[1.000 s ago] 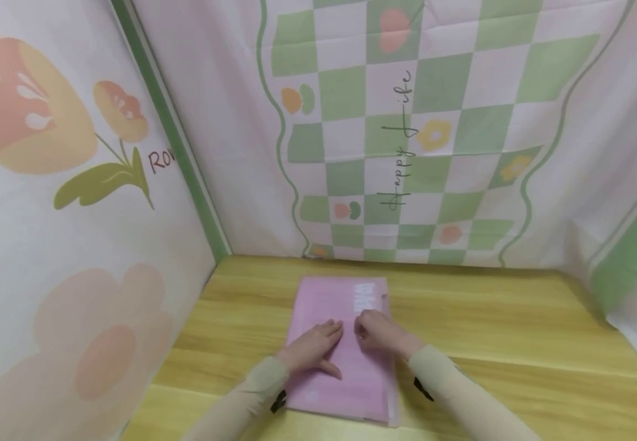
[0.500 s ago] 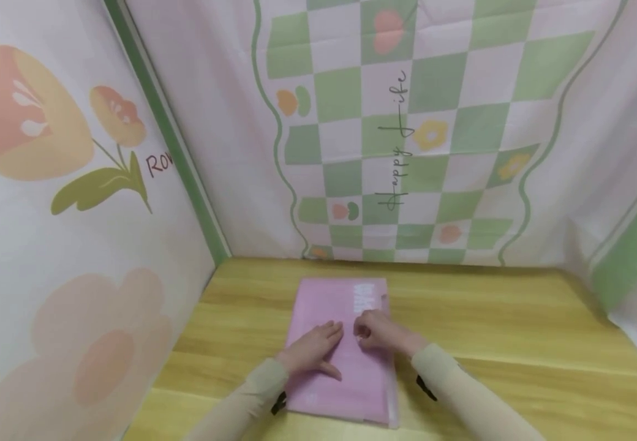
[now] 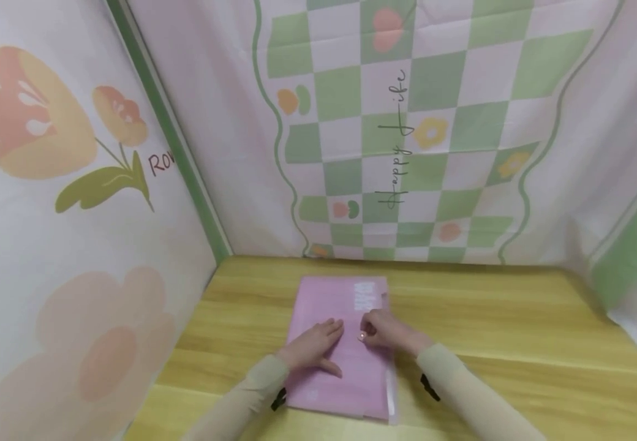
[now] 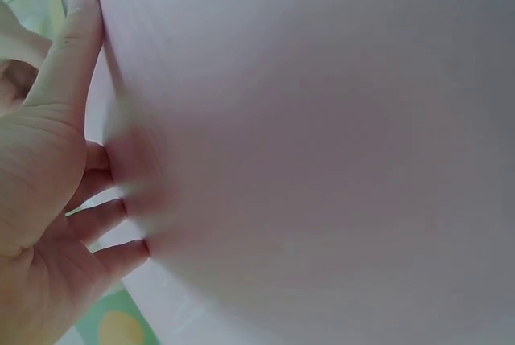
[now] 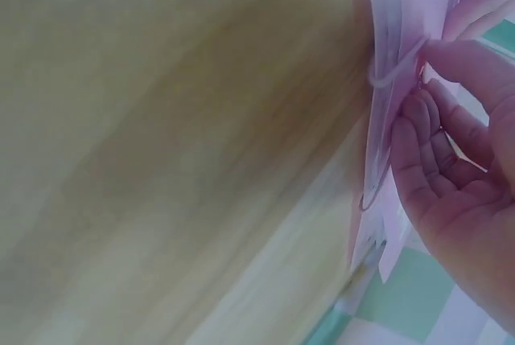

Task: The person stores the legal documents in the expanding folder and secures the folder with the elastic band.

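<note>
A pink file folder point(image 3: 318, 300) with white lettering near its upper right lies on the wooden table. My left hand point(image 3: 312, 348) rests on its cover, fingers stretched out and thumb apart. On the folder's right half, my right hand point(image 3: 387, 331) has curled fingers and pinches a thin cord point(image 5: 388, 80) with thumb and forefinger. This cord loops round the folder's side edge in the right wrist view. A small pale round spot point(image 3: 362, 336) shows at the right fingertips; whether it is a button I cannot tell. The folder fills most of the left wrist view.
The wooden table point(image 3: 489, 318) stretches out on both sides of the folder. A checkered green and white curtain point(image 3: 340, 135) hangs along its back edge. At the left stands a white flowered cloth point(image 3: 15, 233) with a green stripe.
My right hand has shifted slightly right, and the small pale spot at its fingertips now shows more plainly. The left hand stays in place on the folder.
</note>
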Tool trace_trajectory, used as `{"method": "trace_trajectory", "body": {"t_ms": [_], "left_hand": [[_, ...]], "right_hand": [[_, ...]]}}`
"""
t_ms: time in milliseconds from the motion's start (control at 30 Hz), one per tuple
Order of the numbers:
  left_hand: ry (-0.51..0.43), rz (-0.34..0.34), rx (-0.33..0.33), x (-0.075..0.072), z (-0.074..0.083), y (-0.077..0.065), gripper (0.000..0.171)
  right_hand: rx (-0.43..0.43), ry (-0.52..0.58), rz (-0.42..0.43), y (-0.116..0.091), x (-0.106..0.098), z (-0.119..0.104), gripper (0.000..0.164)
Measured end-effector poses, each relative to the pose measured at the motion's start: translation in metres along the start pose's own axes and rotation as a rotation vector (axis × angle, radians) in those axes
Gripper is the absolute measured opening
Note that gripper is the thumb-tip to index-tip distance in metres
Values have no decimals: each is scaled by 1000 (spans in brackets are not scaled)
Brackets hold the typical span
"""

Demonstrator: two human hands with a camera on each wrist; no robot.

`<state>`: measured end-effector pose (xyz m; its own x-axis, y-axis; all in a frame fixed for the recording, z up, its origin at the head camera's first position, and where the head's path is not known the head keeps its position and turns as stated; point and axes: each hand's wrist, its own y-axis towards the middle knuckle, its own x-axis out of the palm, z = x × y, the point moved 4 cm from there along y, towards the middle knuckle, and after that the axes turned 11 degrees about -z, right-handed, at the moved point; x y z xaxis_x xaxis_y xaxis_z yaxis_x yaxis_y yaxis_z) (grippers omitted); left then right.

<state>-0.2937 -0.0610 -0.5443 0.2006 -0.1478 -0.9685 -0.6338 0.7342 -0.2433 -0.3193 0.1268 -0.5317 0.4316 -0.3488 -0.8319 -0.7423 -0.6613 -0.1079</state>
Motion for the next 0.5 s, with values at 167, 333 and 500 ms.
{"method": "trace_trajectory", "body": {"t_ms": [167,333,500], "left_hand": [[-47,-16,-4,4,-5,1,109],[-96,-30,-17,6,-10,-3,107],[-90,-37,-25,8,-12,-6,104]], "right_hand": [[39,-14,18,-8,-4,2,18],[47,-35,41,-19,-6,-4,17],[48,-52,141,-33,-8,-5,16]]}}
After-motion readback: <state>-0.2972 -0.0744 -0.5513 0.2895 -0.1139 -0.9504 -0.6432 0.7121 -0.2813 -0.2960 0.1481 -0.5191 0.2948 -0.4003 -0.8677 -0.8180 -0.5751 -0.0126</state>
